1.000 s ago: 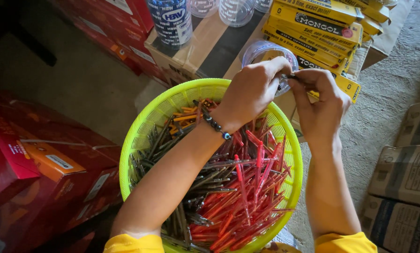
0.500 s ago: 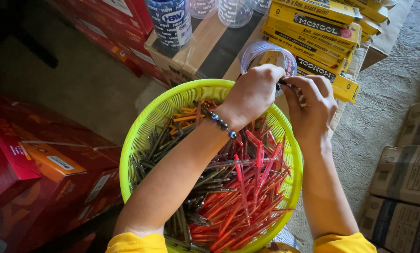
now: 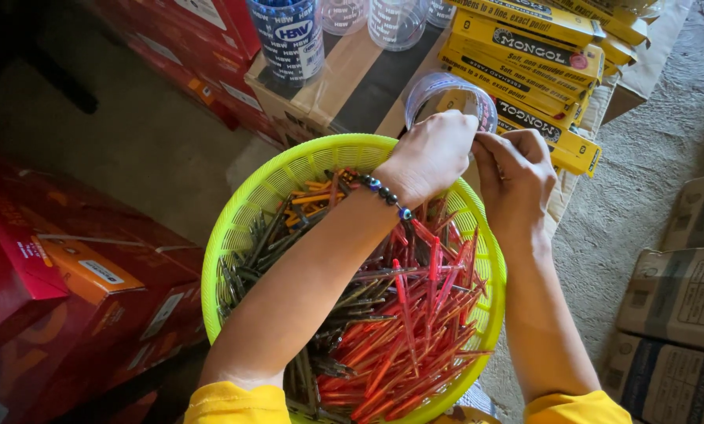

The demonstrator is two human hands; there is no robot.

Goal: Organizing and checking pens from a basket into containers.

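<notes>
Since a second ago my hands, left hand (image 3: 430,153) and right hand (image 3: 515,174), have drawn closer, pinched on probably a pen at the clear cup's (image 3: 446,96) mouth, at 12 o'clock of the green basket (image 3: 289,177).

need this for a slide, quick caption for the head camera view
Two hands, left hand and right hand, meet at a clear plastic cup above a green basket of pens.

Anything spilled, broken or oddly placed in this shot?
Nothing stands out. The pens lie jumbled but inside the round lime-green plastic basket; both hands, left and right, meet at the clear plastic cup above its rim.
</notes>
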